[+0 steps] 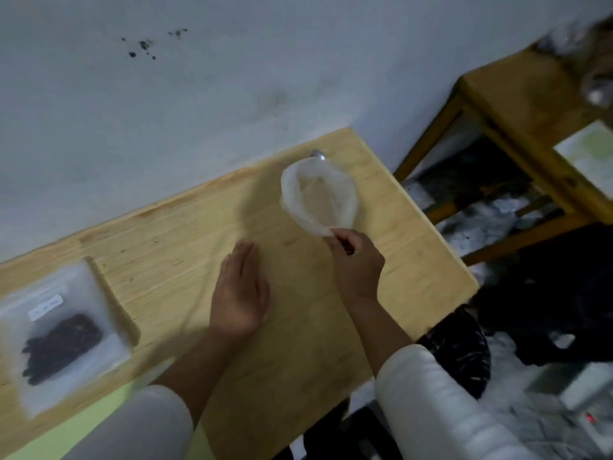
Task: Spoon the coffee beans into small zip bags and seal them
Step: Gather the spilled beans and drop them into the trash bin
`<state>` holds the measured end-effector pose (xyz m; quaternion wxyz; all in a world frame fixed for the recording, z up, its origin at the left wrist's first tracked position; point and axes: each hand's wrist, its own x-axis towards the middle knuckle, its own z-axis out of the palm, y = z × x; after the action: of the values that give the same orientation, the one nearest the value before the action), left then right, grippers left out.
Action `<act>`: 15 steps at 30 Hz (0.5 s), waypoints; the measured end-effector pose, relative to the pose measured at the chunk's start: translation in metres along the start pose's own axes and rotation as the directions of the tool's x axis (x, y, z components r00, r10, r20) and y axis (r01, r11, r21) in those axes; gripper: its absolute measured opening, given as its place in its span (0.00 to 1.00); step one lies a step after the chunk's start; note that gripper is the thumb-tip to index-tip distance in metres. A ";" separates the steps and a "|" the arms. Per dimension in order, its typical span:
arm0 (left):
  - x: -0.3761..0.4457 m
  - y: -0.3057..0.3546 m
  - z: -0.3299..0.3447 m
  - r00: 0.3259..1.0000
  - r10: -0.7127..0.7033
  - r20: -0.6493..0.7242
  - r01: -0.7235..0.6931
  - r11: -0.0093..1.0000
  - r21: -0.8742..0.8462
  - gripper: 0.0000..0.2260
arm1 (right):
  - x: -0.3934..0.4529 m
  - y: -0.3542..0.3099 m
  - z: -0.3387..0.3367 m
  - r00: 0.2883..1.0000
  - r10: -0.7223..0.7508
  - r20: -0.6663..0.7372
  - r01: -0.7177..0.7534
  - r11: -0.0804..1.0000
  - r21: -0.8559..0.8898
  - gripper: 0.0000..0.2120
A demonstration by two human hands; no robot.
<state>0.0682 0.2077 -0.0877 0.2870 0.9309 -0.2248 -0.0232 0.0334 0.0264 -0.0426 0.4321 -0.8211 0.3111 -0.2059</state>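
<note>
Head view is giving me the clear bag lying open-mouthed on the far right part of the wooden table; I'm seeing no beans inside it. My right hand is pinching its near rim with curled fingers. My left hand is hovering flat, fingers straight and together, holding nothing. Over at the table's left edge a zip bag is lying flat with dark coffee beans in it. Its white label is carrying writing too blurred to read.
</note>
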 end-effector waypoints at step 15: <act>-0.024 0.186 0.135 0.878 0.377 0.295 -0.426 0.897 0.121 0.22 | -0.060 0.153 -0.199 0.804 0.422 -0.420 -0.417 0.902 0.110 0.04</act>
<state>-0.0519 0.0111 -0.1008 0.1665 0.8743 -0.4511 -0.0662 -0.1811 -0.1144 -0.0674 0.3916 -0.6626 0.5716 -0.2845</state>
